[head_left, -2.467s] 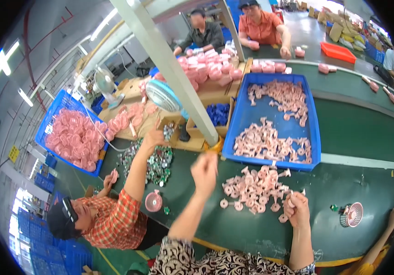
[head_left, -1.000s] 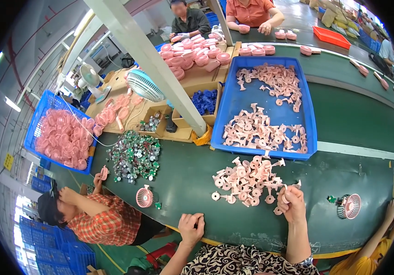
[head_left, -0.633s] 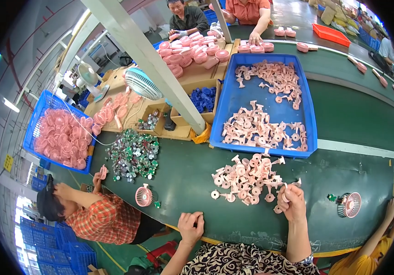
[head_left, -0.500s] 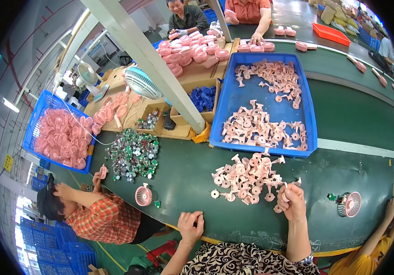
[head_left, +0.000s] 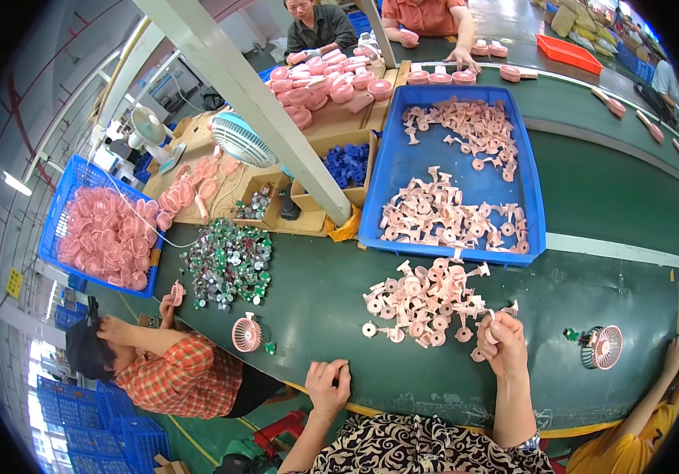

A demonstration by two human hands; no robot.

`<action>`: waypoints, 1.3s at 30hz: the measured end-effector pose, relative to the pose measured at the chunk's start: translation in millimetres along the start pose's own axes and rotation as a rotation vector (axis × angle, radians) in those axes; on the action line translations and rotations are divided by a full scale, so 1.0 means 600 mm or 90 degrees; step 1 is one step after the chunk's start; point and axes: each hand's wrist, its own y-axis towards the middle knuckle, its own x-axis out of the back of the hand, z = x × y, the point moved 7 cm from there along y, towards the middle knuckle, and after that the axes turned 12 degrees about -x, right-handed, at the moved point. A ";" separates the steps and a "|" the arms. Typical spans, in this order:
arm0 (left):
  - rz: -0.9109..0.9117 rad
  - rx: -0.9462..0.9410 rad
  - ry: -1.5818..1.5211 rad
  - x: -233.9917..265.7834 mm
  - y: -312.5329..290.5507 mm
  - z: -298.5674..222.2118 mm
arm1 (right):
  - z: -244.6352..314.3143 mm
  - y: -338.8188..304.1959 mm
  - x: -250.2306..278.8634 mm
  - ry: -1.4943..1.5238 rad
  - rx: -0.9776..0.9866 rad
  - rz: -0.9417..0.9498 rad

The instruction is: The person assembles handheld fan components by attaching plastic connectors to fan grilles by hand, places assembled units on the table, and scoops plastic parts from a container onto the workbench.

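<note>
My right hand [head_left: 503,346] is raised at the near right of the pile, its fingers pinched on a small pink plastic part [head_left: 491,335], mostly covered by them. At the green table's front edge rests my left hand [head_left: 329,387], fingers curled in and nothing visible in them. Between and beyond the hands lies a loose pile of pink plastic parts [head_left: 422,304], each with a round disc and a short stem. Behind it, a blue tray [head_left: 372,231] holds many more of these parts.
Pink fan heads with small boards lie left [head_left: 247,334] and right [head_left: 606,347]. A heap of circuit boards [head_left: 229,265] and a blue crate [head_left: 53,229] are at left. A slanted metal post [head_left: 252,103] crosses the view. Co-workers sit at left, right and across.
My hands have hardly moved; the right still pinches the pink part. Across the table, a co-worker's hand has shifted right along the row of pink fans. The view has tilted slightly.
</note>
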 end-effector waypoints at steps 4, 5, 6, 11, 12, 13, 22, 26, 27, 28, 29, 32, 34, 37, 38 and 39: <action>0.000 0.007 -0.006 -0.001 0.000 0.000 | 0.001 -0.001 -0.001 0.002 -0.002 -0.002; 0.001 0.007 -0.008 -0.002 0.000 -0.001 | 0.002 -0.002 -0.001 0.002 -0.005 -0.003; 0.003 0.008 -0.004 -0.001 0.000 0.000 | 0.001 -0.003 0.000 0.002 -0.005 -0.005; -0.003 0.012 0.000 0.000 -0.004 0.002 | -0.001 -0.002 -0.003 -0.001 -0.002 0.001; -0.003 0.012 -0.002 0.001 -0.004 0.001 | -0.001 -0.003 -0.003 -0.001 -0.002 0.001; -0.003 0.011 -0.004 0.002 -0.003 0.000 | -0.002 -0.004 -0.002 0.000 -0.003 0.000; -0.013 0.013 -0.017 -0.005 0.004 0.006 | 0.000 0.005 -0.003 0.000 0.000 0.001; -0.009 0.004 -0.020 -0.008 0.006 0.010 | -0.001 0.010 -0.002 0.000 -0.010 -0.005; -0.014 0.004 -0.016 -0.007 0.002 0.013 | -0.001 0.008 -0.005 0.000 -0.004 -0.008; -0.021 0.003 -0.011 -0.004 -0.003 0.014 | 0.000 0.005 -0.011 -0.007 -0.002 -0.004; -0.025 -0.005 -0.013 0.002 -0.006 0.007 | 0.002 0.001 -0.017 -0.015 0.002 0.002; -0.014 -0.018 0.015 0.010 -0.016 0.000 | -0.012 -0.019 -0.006 -0.020 0.004 -0.010; -0.015 -0.026 0.005 -0.014 -0.026 0.016 | -0.021 0.001 0.008 -0.005 -0.021 -0.035; 0.001 -0.018 -0.024 -0.017 -0.027 0.012 | -0.031 -0.006 0.013 0.026 -0.058 -0.060; -0.014 -0.029 -0.017 -0.009 -0.025 0.008 | -0.025 -0.006 0.002 -0.004 -0.042 -0.037; -0.026 -0.039 -0.012 -0.006 -0.020 0.005 | -0.018 -0.008 -0.008 -0.033 -0.029 -0.016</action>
